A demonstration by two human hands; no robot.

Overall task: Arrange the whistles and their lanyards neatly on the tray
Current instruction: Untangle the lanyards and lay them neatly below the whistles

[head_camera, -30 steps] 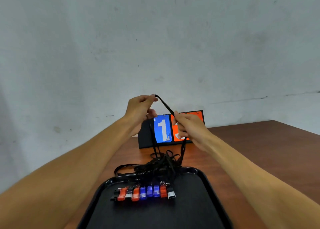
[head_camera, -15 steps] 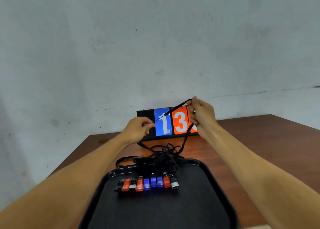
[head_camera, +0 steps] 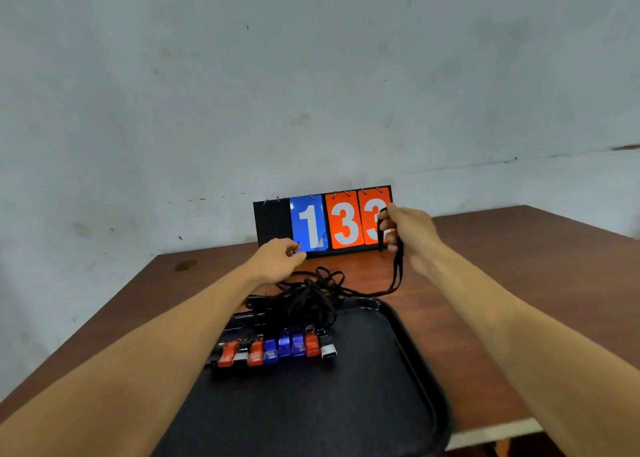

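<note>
Lanyard (head_camera: 399, 273) gripped in right hand (head_camera: 407, 233); left hand (head_camera: 278, 259) grip unclear; tugging may tighten the tangle (head_camera: 304, 301), dragging whistles (head_camera: 284, 349) askew.

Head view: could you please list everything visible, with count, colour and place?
wall: one, grey, behind.
table: one, brown, by the wall.
scoreboard: one, black with blue and orange cards, at the table's far edge.
tray: one, black, on the table.
whistles: about eight, red, blue and silver, rowed on the tray.
lanyards: count unclear, black, tangled over the tray's far rim.
left hand: above the tangle, fingers curled; grip unclear.
right hand: before the scoreboard, holding a lanyard loop.
</note>
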